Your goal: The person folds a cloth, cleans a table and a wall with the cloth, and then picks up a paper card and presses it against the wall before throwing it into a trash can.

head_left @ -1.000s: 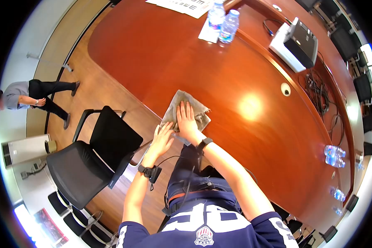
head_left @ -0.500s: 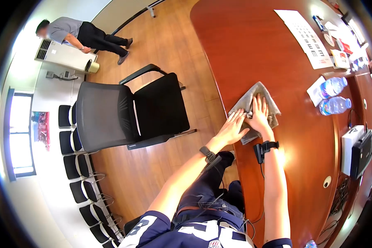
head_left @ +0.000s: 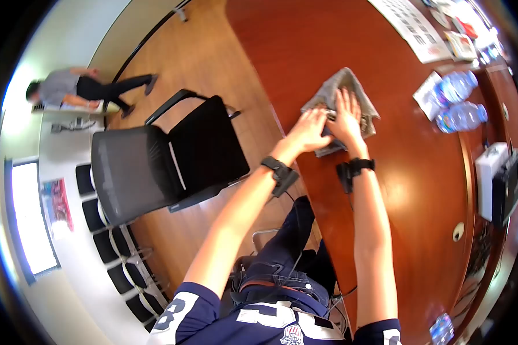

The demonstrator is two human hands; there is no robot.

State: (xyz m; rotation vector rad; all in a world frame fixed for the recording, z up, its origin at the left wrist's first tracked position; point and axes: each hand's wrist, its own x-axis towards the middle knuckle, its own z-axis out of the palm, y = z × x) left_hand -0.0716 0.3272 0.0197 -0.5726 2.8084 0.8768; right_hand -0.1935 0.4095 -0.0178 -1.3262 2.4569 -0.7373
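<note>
Right hand (head_left: 346, 122) lay flat on the grey cloth (head_left: 331, 91), fingers outstretched! Left hand (head_left: 306, 132) rested there too, fingers unclenched.

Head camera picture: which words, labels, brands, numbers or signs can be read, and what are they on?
"8": left sleeve, perhaps part of a longer number.
Shirt front: large white characters, too little showing to read.
Too small or blurred: printed sheet, bottle labels, shirt badge, wall poster.
None visible on the cloth.
</note>
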